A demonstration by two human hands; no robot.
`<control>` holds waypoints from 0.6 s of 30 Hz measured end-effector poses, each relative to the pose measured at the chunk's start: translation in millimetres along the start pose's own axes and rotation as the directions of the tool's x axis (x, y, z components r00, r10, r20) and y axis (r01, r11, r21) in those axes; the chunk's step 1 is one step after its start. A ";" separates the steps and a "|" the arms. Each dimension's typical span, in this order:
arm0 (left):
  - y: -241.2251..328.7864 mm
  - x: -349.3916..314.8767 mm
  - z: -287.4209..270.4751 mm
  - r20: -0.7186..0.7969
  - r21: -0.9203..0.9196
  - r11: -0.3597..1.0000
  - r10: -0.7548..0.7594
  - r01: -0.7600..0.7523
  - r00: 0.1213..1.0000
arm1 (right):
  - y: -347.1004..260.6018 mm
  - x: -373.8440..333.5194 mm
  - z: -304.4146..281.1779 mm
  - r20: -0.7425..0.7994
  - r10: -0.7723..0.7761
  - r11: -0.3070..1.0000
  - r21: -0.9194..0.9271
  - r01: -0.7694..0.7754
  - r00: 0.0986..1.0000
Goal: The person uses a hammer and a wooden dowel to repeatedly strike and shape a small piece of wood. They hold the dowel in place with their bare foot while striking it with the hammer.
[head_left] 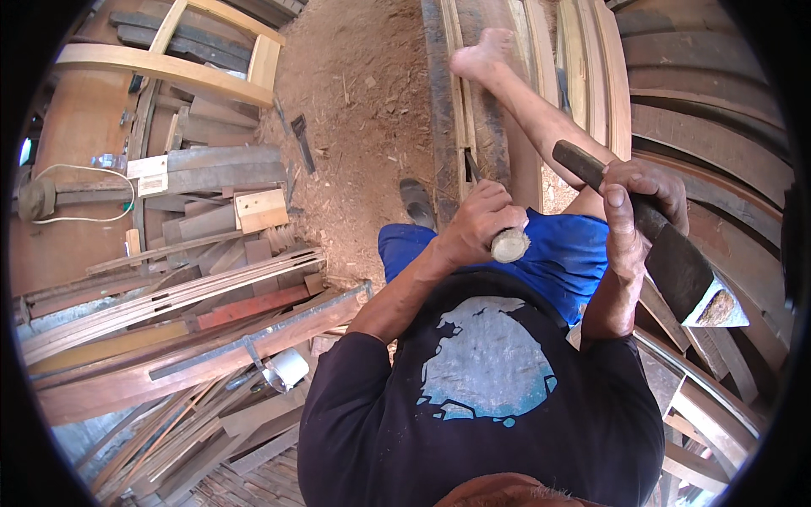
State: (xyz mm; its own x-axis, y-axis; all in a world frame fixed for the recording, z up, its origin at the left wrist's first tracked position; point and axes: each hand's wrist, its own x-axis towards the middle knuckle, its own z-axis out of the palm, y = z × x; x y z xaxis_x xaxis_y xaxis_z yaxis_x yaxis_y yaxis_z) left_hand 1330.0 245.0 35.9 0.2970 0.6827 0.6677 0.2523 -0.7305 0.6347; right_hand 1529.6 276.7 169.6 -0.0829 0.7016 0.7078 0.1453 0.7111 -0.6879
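My left hand is wrapped round the handle of a chisel, its pale, worn butt showing toward me. The narrow dark blade points away, its tip at a dark slot in a long light wooden piece. In my right hand, raised to the right of the chisel, is a dark club-like mallet. Its slim end points up and left; the thick block end, with a worn pale face, hangs at lower right. Mallet and chisel are apart. My bare foot rests at the far end of the timber.
A sandal lies beside the timber on the shaving-strewn floor. Stacked boards line the right. To the left are offcuts, a wooden frame, a long bar clamp and a white cup.
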 end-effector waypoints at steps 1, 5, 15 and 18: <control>-0.4 -0.4 -0.9 0.001 0.004 1.000 -0.010 0.010 1.000 | -1.4 0.2 2.1 -0.008 0.009 1.000 0.017 -0.009 1.000; -0.7 1.9 -4.5 0.008 0.029 0.999 -0.023 0.022 1.000 | -6.8 -3.4 3.8 0.046 0.007 1.000 0.011 -0.007 0.999; -14.5 26.1 -8.5 -0.002 -0.060 0.992 -0.114 0.114 0.993 | 15.4 -16.9 -13.8 0.574 0.226 0.835 -0.530 0.146 0.787; -14.5 24.3 -10.0 -0.067 -0.032 0.987 -0.157 0.155 0.985 | 4.3 -8.5 -14.7 0.396 0.105 0.910 -0.407 0.072 0.912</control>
State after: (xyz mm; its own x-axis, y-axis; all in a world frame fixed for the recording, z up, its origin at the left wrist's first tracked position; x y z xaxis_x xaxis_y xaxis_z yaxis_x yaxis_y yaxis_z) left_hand 1324.4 272.3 46.8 0.1915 0.7887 0.5843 0.2657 -0.6147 0.7427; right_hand 1545.4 273.2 163.0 -0.4510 0.7328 0.5095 0.5278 0.6793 -0.5098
